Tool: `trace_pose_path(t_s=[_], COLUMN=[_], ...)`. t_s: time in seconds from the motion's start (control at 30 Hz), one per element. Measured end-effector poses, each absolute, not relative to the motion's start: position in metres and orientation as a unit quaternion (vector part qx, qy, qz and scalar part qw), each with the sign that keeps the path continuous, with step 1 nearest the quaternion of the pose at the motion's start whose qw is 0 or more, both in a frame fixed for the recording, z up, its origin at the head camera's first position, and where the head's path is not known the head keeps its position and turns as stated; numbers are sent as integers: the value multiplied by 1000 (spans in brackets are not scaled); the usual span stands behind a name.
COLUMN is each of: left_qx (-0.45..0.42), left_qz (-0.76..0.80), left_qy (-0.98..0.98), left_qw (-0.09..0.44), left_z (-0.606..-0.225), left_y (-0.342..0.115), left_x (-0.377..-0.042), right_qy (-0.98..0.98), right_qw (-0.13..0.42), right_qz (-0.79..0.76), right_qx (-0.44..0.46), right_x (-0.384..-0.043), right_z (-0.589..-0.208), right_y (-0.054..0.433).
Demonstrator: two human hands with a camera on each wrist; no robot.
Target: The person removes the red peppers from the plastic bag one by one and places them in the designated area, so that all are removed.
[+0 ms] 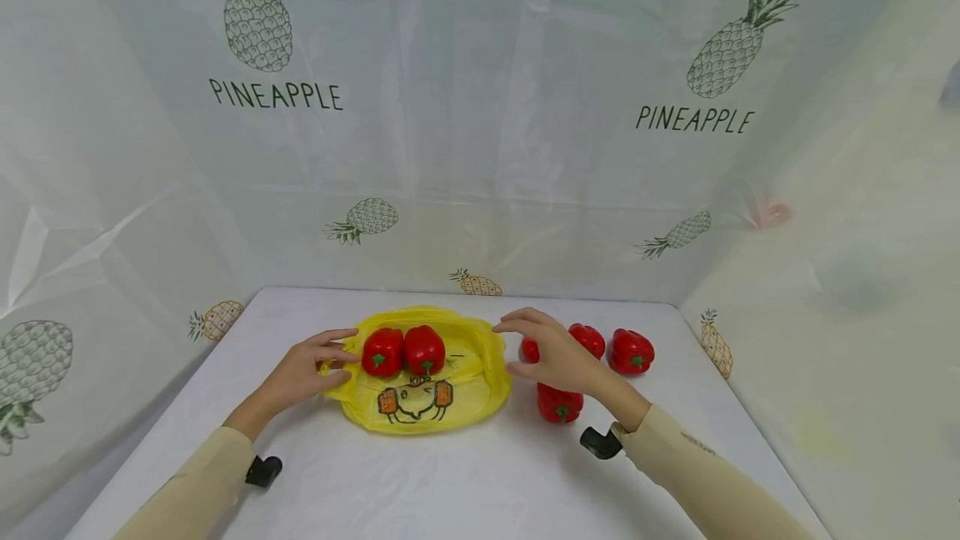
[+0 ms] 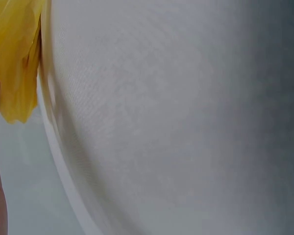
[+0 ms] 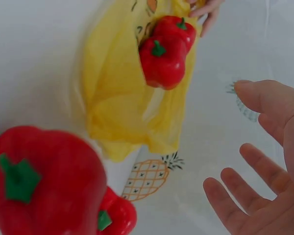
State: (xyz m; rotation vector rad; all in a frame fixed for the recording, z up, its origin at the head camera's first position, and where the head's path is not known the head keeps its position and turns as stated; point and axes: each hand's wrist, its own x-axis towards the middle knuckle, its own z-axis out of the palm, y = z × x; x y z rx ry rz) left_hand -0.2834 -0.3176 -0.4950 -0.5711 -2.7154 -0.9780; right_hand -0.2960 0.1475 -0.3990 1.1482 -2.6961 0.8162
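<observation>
A yellow plastic bag point(image 1: 465, 407) with a printed smiling face lies spread on the table, its sides raised. Two red bell peppers with green stems, a left one point(image 1: 383, 352) and a right one point(image 1: 424, 350), rest side by side in it. My left hand point(image 1: 303, 369) is at the bag's left edge, thumb and fingers apart; its thumb meets the yellow plastic in the left wrist view. My right hand point(image 1: 558, 357) hovers by the bag's right edge, fingers spread and holding nothing. Under and beside it is a red bell pepper point(image 1: 559, 403), also large in the right wrist view.
More red bell peppers lie to the right, among them one behind my right hand point(image 1: 587, 339) and one farther right point(image 1: 631, 352). The white table point(image 1: 420, 490) ends at a hanging pineapple-print sheet point(image 1: 487, 148) behind and at both sides.
</observation>
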Motion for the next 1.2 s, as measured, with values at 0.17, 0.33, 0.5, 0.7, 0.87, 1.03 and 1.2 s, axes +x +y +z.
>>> trace_pose_path(t_s=[0.17, 0.33, 0.5, 0.7, 0.87, 1.03, 1.2], left_qx=[-194, -194, -194, -195, -194, -192, -194], left_qz=[-325, -322, -326, -327, -327, -323, -316], left_qy=[-920, -921, -920, -919, -920, -921, -923], left_qw=[102, 103, 99, 98, 97, 97, 103], left_z=[-496, -496, -493, -490, -491, -494, -496], left_y=[-317, -315, -314, -313, -313, -314, -316], left_x=[-283, -282, -281, -281, -283, -285, -286], right_qy=[-874, -866, -863, -868, -865, -865, -865], right_qw=[40, 31, 7, -11, -19, -29, -38], right_qz=[292, 301, 306, 298, 295, 282, 266], right_qx=[386, 399, 401, 396, 405, 415, 424], right_x=[-304, -317, -325, -335, -346, -352, -355], right_z=[-396, -402, -407, -417, -428, -434, -439], right_y=[124, 102, 80, 61, 49, 34, 21])
